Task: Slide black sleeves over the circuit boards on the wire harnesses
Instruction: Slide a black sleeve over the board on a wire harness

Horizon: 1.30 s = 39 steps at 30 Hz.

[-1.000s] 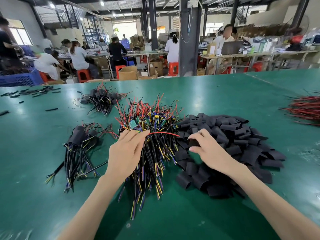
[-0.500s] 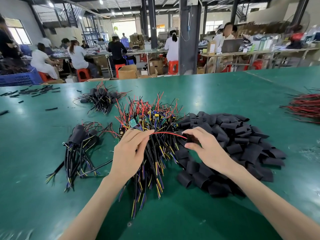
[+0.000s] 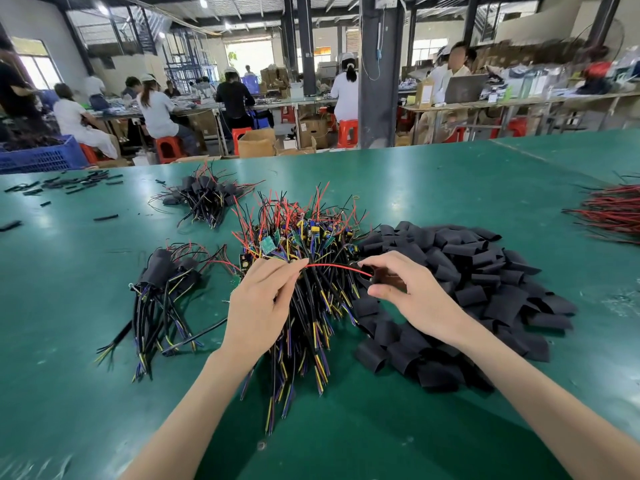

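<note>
Red wire (image 3: 332, 267) between left hand (image 3: 258, 306) and black sleeve (image 3: 386, 280) in right hand (image 3: 417, 297)

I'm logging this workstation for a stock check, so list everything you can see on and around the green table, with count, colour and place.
table: one, green, fills the foreground
bare harness pile: one, mixed wire colours with small boards, centre
sleeve pile: one, black, right of centre
near sleeved bundle: one, black, left
far sleeved bundle: one, black, behind it
wire bunch: one, red and black, right edge
loose pieces: several, black, far left
crate: one, blue, beyond the table's left end
workers: several, at the back benches
red wire: one, between the hands
black sleeve: one, in the right hand
left hand: pinches the red wire
right hand: pinches the black sleeve
</note>
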Available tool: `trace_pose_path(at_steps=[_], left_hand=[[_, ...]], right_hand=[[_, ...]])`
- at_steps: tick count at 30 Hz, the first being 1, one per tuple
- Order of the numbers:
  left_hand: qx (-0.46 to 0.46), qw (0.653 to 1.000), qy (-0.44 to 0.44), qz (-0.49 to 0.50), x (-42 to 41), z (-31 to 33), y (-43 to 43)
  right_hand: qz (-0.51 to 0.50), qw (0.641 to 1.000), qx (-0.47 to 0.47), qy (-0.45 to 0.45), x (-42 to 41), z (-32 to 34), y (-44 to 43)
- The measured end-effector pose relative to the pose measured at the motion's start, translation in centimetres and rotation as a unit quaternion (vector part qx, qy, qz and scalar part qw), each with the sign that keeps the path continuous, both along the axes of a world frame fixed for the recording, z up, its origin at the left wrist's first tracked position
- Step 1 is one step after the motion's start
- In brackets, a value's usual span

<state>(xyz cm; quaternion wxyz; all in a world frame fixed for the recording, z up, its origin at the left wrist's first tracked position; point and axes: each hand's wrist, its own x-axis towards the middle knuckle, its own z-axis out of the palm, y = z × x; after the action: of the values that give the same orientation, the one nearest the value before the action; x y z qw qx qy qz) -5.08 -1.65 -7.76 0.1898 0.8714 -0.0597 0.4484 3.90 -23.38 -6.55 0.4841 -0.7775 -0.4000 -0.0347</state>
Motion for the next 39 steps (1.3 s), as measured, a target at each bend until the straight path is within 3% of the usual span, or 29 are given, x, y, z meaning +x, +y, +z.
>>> trace_pose_path(at_steps=[10,19,26,30,35,39], left_hand=[[0.089,0.995,-0.037,0.035,0.4,-0.5,0.6],[0.113,0.993,-0.020,-0.034,0.2,-0.6,-0.2],[0.042,0.993,0.034,-0.102,-0.2,-0.4,-3.2],[-0.006,0.985,0.117,-0.124,-0.9,0.1,-3.2],[0.080,0.979,0.182,-0.036,-0.7,0.3,-1.6],[-0.036,0.976,0.193,-0.092,-0.7,0.3,-1.6]], right_hand=[[0.006,1.000,0.006,0.007,-0.1,0.1,-0.1],[-0.096,0.973,-0.123,-0.172,0.2,-0.6,0.0],[-0.065,0.950,-0.131,-0.275,-1.6,-0.5,1.2],[-0.079,0.966,-0.063,-0.240,-1.8,-0.2,1.2],[-0.132,0.974,0.017,-0.185,-0.8,0.4,0.3],[-0.156,0.972,0.023,-0.174,-0.3,0.7,0.0]])
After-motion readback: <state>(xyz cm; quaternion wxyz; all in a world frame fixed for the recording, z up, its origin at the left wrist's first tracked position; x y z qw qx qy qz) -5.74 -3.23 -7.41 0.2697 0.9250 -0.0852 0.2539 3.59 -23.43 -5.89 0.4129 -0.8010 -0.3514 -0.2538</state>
